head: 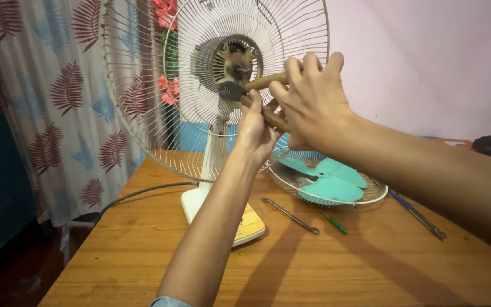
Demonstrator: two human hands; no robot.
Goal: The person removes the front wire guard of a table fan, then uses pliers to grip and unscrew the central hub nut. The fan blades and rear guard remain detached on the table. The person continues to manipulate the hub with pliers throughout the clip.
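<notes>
Here, a wooden table (370,267) stands beside a leaf-patterned curtain (58,102).

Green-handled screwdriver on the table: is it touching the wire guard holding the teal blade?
Apart. The head view shows bare wood between the screwdriver and the wire guard.

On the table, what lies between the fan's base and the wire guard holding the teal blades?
In the head view, a thin metal wrench lies on the table there; a green-handled screwdriver lies beside it.

both hands, left hand (255,133) and right hand (312,101), grip brown-handled pliers (257,85) at the fan motor (233,61); teal blade (325,179) lies on the wooden table (325,267).
</notes>
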